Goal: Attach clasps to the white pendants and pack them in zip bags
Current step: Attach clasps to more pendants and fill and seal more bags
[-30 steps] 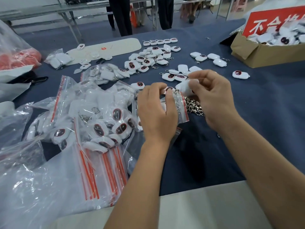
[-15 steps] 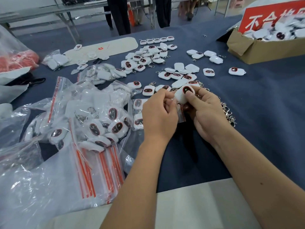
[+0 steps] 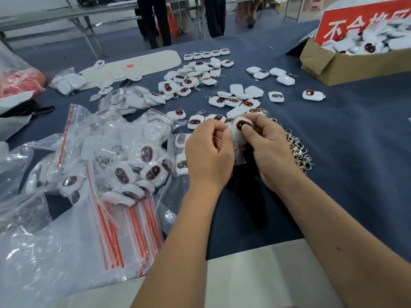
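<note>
Pendant [image 3: 239,131] between both hands [image 3: 210,156] (thumbs on top)

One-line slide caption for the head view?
Both hands, left and right, grip a white pendant above the clasp pile.

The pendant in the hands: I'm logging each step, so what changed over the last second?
The right hand brought the pendant down from above the table to meet the left hand, turning its dark face up; both hands now hold it just over the zip bag. Loose pendants, clasp pile and cardboard box stayed put.
</note>
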Available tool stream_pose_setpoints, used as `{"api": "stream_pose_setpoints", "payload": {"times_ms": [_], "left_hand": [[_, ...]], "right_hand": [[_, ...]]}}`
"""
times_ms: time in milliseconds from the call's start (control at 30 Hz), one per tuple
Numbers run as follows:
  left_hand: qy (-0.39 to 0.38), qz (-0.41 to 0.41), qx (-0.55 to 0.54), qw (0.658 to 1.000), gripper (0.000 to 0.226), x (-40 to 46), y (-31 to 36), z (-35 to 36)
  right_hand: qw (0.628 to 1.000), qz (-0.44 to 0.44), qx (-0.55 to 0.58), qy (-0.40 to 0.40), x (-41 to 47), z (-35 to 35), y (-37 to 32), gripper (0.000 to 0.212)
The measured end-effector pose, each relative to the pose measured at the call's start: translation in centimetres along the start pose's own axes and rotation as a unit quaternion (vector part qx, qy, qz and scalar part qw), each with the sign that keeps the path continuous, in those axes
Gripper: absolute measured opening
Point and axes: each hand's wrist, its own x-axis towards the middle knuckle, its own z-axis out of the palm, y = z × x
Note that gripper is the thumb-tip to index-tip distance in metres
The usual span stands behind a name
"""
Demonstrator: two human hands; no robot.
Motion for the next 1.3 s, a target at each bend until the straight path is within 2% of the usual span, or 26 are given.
{"api": "stream_pose_setpoints", "payload": {"times_ms": [233, 500, 667, 800, 933, 1100, 1200, 1300], "left_hand": [[-0.001, 0.000, 0.011, 1.000, 0.010, 0.0, 0.0, 0.0], [-0.004, -0.001, 0.027, 1.000, 0.012, 0.0, -0.1, 0.1], [-0.012, -0.014, 0.107, 0.994, 0.008, -0.3, 0.3, 0.6], [0.003, -0.024, 0.174, 0.984, 0.008, -0.6, 0.7, 0.8], [0.014, -0.037, 0.195, 0.980, 0.019, -0.7, 0.8, 1.0], [0.027, -0.053, 0.192, 0.980, 0.028, -0.5, 0.7, 1.0], [0.036, -0.060, 0.178, 0.981, 0.024, -0.4, 0.7, 0.9], [0.037, -0.060, 0.174, 0.982, 0.019, -0.3, 0.6, 0.6]], "right_hand": [[0.997, 0.023, 0.057, 0.045, 0.0, -0.2, -0.4, 0.013], [0.999, 0.004, 0.037, 0.003, -0.3, -0.1, -0.5, 0.015], [0.998, 0.002, 0.051, 0.027, -0.1, -0.1, -0.3, 0.016], [0.997, 0.011, 0.072, 0.021, 0.2, -0.2, -0.1, 0.027], [0.997, 0.027, 0.075, 0.010, 0.3, -0.5, 0.0, 0.028], [0.997, 0.029, 0.078, 0.002, 0.2, -0.4, 0.1, 0.032], [0.998, 0.013, 0.057, -0.009, 0.2, -0.5, 0.1, 0.026], [0.998, 0.018, 0.056, -0.013, 0.2, -0.5, 0.2, 0.029]]}}
